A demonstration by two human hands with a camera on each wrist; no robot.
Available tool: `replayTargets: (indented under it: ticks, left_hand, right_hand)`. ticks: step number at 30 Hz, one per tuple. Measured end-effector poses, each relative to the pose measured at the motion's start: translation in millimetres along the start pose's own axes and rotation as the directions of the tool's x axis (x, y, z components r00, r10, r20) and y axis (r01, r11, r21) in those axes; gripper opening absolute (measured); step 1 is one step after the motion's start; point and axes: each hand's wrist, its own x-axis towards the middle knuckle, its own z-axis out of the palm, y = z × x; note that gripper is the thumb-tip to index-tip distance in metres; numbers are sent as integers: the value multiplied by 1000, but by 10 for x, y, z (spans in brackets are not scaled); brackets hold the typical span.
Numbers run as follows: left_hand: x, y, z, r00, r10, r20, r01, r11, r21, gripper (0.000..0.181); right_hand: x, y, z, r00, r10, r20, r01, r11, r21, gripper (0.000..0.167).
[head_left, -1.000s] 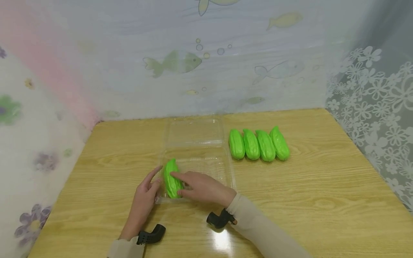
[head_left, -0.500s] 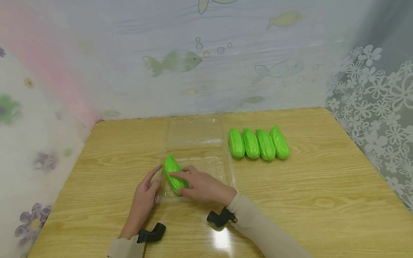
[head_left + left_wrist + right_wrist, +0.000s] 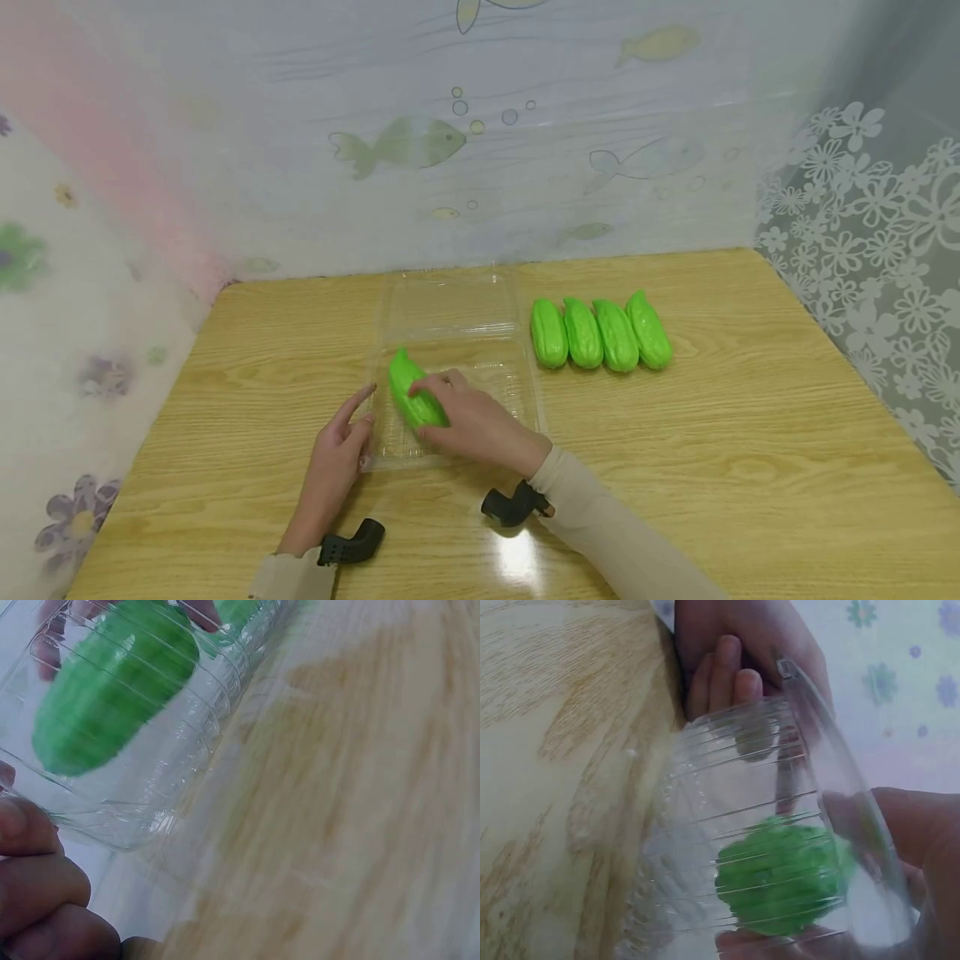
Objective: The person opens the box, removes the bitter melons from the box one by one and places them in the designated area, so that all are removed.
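Note:
A green, ridged bitter melon (image 3: 408, 392) lies slanted inside an open clear plastic clamshell container (image 3: 390, 450). My right hand (image 3: 480, 421) grips the melon by its right side, with the thumb toward the near end. In the left wrist view, the same bitter melon (image 3: 112, 690) shows through the container's ribbed wall. At the container's near left corner, my left hand (image 3: 341, 454) holds the edge, its index finger stretched along the side. The right wrist view shows the left hand (image 3: 742, 645) with fingertips against the plastic wall; part of its grip is hidden.
Several more green bitter melons (image 3: 618, 337) lie side by side on the wooden table (image 3: 712, 467), right of the container. The container's lid (image 3: 453, 300) is folded back toward the patterned wall (image 3: 525, 192).
Inside the container, the bitter melon has shifted away from the left wall, up and to the right, and tilted, with the right hand moving along. The left hand stays put.

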Motion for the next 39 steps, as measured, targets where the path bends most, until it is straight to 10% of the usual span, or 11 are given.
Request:
replayTargets:
  ticks: [39]
  left_hand:
    - [30, -17, 3, 1000, 17, 11, -17, 1000, -12, 39]
  right_hand:
    - [-193, 136, -736, 979, 119, -167, -71, 961, 266, 51]
